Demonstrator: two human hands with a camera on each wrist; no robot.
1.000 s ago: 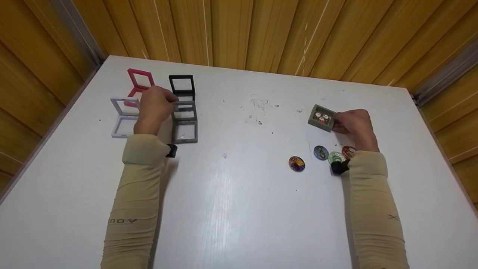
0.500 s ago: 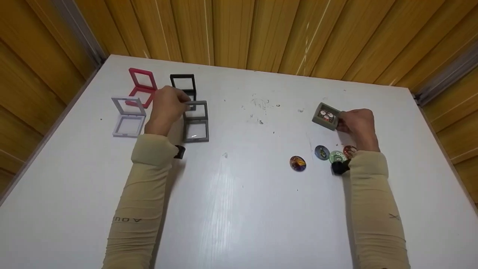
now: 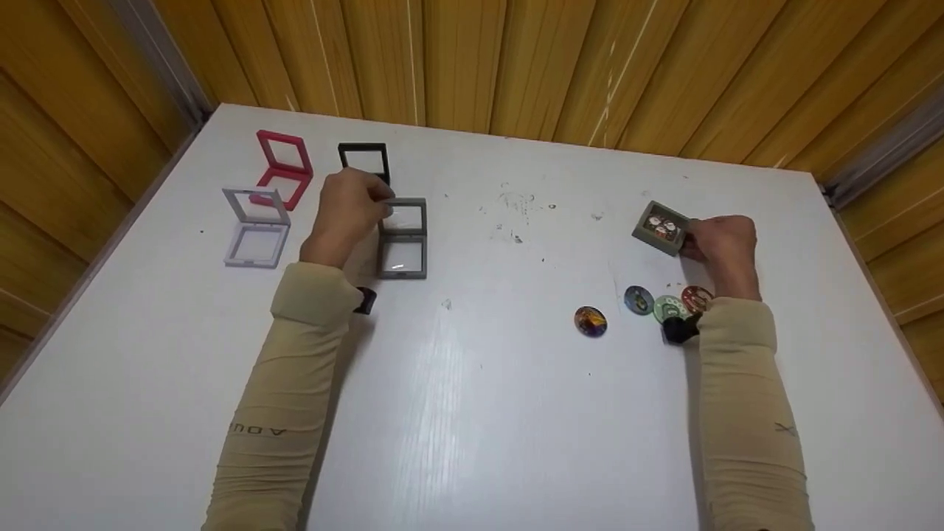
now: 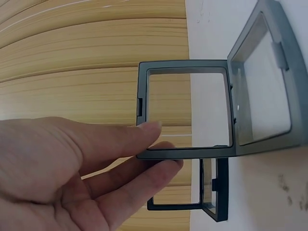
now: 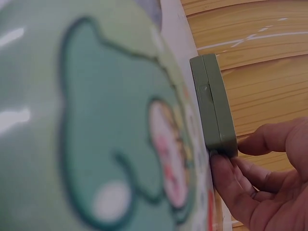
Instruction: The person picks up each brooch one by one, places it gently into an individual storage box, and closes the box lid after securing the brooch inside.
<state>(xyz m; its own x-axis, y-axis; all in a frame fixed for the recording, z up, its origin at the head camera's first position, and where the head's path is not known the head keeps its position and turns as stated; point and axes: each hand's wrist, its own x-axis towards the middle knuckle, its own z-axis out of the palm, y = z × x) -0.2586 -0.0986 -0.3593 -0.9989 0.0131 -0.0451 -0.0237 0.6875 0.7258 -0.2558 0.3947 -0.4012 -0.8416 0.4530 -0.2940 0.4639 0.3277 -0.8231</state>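
Observation:
My left hand (image 3: 348, 214) pinches the raised lid of an open grey display frame (image 4: 231, 108) between thumb and fingers, at the lid's edge. The frame's two clear-windowed halves stand at about a right angle. On the right side, my right hand (image 3: 726, 243) grips the corner of a closed olive-green display frame (image 3: 661, 228) with a round picture badge inside. The right wrist view shows this frame edge-on, its two halves together. Below that hand lie a green badge (image 3: 668, 309), a red badge (image 3: 696, 298) and a blue badge (image 3: 639, 300).
A black open frame (image 3: 365, 158) stands behind my left hand, partly hidden by it. Further left are a red open frame (image 3: 286, 169) and a white open frame (image 3: 256, 230). One purple-and-gold badge (image 3: 591, 321) lies apart on the white table (image 3: 501, 428). Wooden panels (image 3: 457, 66) rise behind.
My left hand has slid the open grey frame to the right, away from the white and red ones. My right hand has shifted the olive-green frame slightly right.

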